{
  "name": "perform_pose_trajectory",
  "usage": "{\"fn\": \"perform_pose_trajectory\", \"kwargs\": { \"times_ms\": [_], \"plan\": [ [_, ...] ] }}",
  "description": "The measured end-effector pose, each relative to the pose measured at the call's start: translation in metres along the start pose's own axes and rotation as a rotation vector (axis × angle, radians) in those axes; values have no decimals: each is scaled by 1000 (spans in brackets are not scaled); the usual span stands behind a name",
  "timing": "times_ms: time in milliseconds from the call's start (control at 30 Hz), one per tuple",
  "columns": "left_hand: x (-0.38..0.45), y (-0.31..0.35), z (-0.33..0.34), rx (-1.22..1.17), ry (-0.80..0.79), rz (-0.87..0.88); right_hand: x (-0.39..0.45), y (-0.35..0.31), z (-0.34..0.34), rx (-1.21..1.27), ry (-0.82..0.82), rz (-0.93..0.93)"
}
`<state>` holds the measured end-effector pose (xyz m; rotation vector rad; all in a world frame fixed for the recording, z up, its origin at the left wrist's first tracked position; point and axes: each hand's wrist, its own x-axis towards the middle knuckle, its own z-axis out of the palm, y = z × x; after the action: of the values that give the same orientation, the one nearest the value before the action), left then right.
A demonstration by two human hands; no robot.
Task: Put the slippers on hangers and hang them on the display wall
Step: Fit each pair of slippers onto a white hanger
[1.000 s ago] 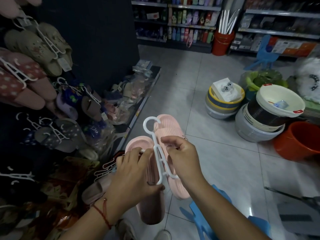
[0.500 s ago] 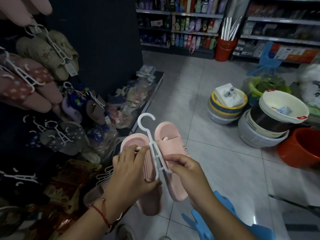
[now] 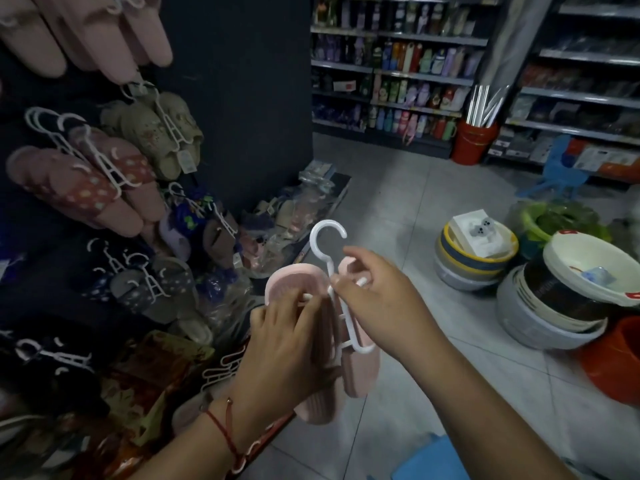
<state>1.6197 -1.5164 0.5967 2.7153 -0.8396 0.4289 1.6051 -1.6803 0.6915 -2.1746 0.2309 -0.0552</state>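
Note:
A pair of pink slippers (image 3: pixel 287 284) hangs on a white plastic hanger (image 3: pixel 327 247) held in front of me, hook pointing up. My left hand (image 3: pixel 284 348) grips the left slipper and the hanger's left arm. My right hand (image 3: pixel 377 299) pinches the hanger's stem near the right slipper (image 3: pixel 360 372), which it mostly hides. The dark display wall (image 3: pixel 225 98) stands to the left, with several pairs of slippers on white hangers (image 3: pixel 104 168) hooked on it.
Bagged slippers (image 3: pixel 298 209) lie on the low shelf base beside the wall. Stacked plastic basins (image 3: pixel 554 306) and an orange tub (image 3: pixel 616 358) sit on the tiled floor to the right. A blue stool (image 3: pixel 433 459) is below my right arm. Stocked shelves line the back.
Both hands have lifted the hanger with the pink slippers higher and a little toward the wall. My right hand moved up the stem from the lower part to just under the hook.

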Motion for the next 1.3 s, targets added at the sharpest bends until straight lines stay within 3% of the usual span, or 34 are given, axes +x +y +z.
{"fn": "perform_pose_trajectory", "kwargs": {
  "times_ms": [133, 333, 533, 633, 800, 933, 1067, 1300],
  "plan": [
    [9, -17, -7, 5, 72, 10, 40, -18, 24, -150, -45, -34],
    [18, -64, -6, 45, 45, 46, 88, -30, 61, -327, -71, -92],
    [29, -121, -6, 14, 28, 57, 120, -53, 86, -240, -21, -165],
    [26, -153, -10, -135, 12, -47, 134, -63, 94, -161, 29, -215],
    [28, -205, -21, -611, 45, -460, 159, -82, 108, -12, 56, -229],
    [34, -241, -25, -907, 77, -579, 188, -107, 125, 81, 40, -298],
    [52, -259, -39, -961, 215, -652, 226, -136, 143, 136, -16, -405],
    [113, -295, -62, -838, 417, -733, 322, -188, 161, 161, -106, -661]
  ]
}}
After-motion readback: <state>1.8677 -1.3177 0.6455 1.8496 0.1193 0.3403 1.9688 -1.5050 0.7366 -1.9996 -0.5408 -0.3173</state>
